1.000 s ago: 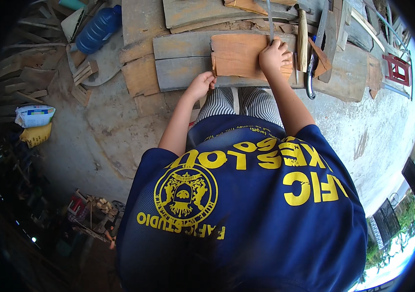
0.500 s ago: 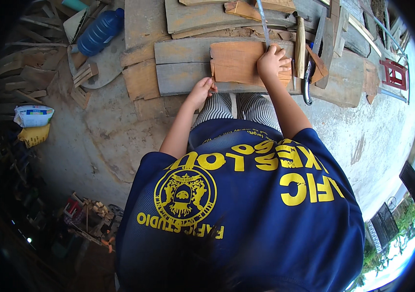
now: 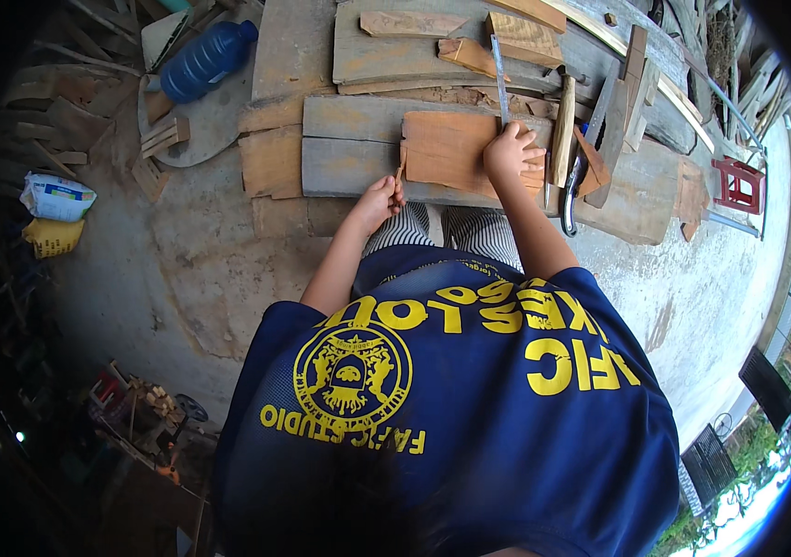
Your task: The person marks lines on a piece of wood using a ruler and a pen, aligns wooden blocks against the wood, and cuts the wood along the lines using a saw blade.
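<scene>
A reddish-brown board point(image 3: 451, 148) lies on a wider grey plank point(image 3: 344, 167) in front of me. My right hand point(image 3: 512, 155) rests on the board's right part, fingers spread and pressing down. A metal ruler point(image 3: 500, 79) runs away from under that hand, its lower part hidden. At the board's near left corner, my left hand point(image 3: 380, 202) is closed in a pinch on a thin pencil-like stick point(image 3: 402, 168), which points up along the board's left edge. Whether its tip touches the wood is too small to tell.
Right of the board lie a wooden-handled hammer point(image 3: 564, 130), a handsaw point(image 3: 574, 190) with a dark handle and a small wood offcut point(image 3: 591, 163). Wood blocks point(image 3: 524, 39) sit beyond. A blue water jug point(image 3: 210, 60) is far left, a red stool point(image 3: 737, 184) right.
The whole view has shifted, so the bench sits lower and more of its far side shows. Both hands keep nearly the same places on the board; the stick in my left hand shows more clearly.
</scene>
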A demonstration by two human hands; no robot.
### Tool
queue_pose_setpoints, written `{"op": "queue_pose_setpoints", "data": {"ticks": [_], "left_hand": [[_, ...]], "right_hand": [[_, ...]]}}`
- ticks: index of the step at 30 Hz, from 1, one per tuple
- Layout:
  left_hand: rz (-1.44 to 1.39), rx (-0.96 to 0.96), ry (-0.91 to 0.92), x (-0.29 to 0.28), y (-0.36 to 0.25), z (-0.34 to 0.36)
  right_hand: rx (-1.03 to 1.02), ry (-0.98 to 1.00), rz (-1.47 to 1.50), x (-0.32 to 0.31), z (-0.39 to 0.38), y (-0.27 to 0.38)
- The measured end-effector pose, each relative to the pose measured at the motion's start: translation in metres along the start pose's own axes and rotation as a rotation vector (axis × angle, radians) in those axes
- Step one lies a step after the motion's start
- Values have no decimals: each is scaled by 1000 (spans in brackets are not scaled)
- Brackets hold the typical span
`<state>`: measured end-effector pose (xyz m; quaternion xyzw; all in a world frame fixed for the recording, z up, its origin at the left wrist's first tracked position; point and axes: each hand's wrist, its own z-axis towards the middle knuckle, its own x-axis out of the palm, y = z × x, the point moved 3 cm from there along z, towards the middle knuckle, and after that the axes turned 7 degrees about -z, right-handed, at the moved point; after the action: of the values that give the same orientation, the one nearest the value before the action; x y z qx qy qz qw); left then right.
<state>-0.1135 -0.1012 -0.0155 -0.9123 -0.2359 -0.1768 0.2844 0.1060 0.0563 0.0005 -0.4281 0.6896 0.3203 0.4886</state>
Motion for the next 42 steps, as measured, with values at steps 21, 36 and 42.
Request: {"op": "queue_pose_setpoints", "data": {"ticks": [21,36,42], "left_hand": [[288,296,-278,11,-14,8],[634,368,-457,24,-15,14],[222,942,-597,87,-88,-85]], "right_hand": [[-19,56,51,1,4,-2],[-31,131,-16,-4,12,-10],[-525,99,262,-19,32,-55]]}}
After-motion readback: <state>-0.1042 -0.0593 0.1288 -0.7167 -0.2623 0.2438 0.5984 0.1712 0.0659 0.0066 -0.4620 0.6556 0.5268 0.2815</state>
